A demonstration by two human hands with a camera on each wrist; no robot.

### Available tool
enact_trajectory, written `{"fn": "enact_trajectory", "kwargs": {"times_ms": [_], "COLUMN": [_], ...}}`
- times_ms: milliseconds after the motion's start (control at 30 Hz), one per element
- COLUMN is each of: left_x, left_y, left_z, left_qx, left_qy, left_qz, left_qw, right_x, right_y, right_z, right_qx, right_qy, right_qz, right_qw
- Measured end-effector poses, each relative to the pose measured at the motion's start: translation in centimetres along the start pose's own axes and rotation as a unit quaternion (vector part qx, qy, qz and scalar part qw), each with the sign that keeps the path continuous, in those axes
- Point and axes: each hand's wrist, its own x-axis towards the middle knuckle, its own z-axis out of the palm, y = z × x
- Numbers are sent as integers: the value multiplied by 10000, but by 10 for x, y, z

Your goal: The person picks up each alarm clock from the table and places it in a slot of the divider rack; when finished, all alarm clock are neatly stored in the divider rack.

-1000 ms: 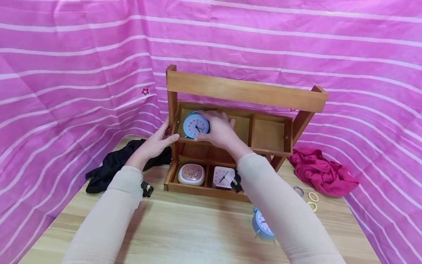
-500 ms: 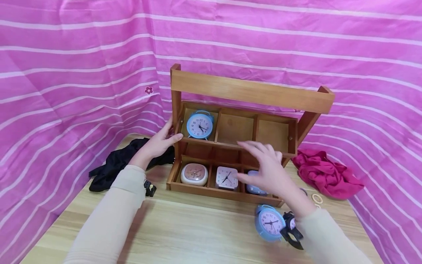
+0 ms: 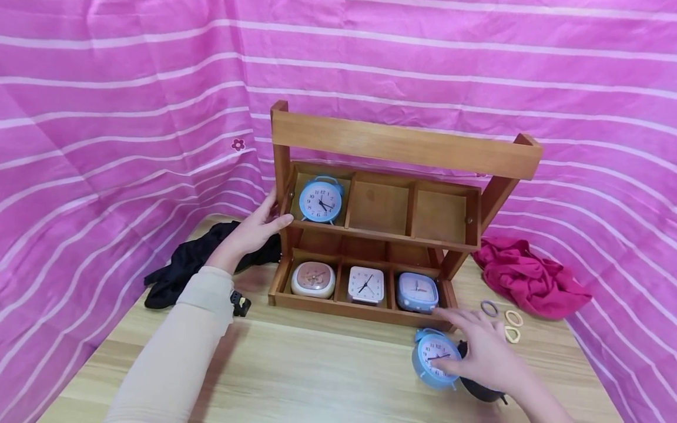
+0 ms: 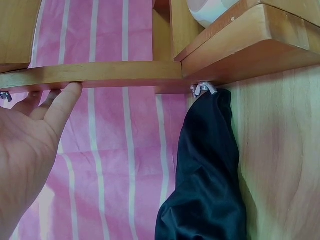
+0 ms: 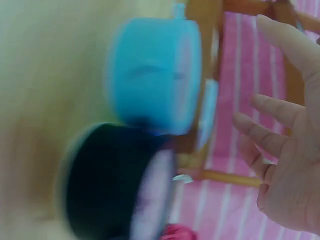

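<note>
left hand (image 3: 252,230) open, steadying wooden rack (image 3: 402,147) | right hand (image 3: 478,349) open over blue clock (image 3: 431,358) on counter (image 3: 296,376) | grip clock body, not bells, lift upright

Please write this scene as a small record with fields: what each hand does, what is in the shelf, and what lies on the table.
left hand: rests open against the left side post of the wooden shelf
right hand: open, fingers at the blue round clock on the table; grip not closed
top tier: one blue clock in the left compartment; other two bare
bottom tier: cream clock, white square clock, blue square clock
on table: black cloth, magenta cloth, hair rings, dark clock partly hidden
</note>
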Motion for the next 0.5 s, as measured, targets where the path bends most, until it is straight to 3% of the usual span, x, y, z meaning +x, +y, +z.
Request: {"fn": "enact_trajectory", "kwargs": {"times_ms": [200,500], "left_x": [-1,-3], "left_y": [3,4], "left_z": [-1,0], "left_qx": [7,36], "left_qy": [-33,-13], "left_qz": [-32,-27], "left_qw": [10000,10000], "right_x": [-17,-25], "right_y": [15,22], "right_z": [22,36], "right_qx": [-14,115], "right_qy": [-292,-267], "right_qz": [500,493], "right_qw": [9983,9984]}}
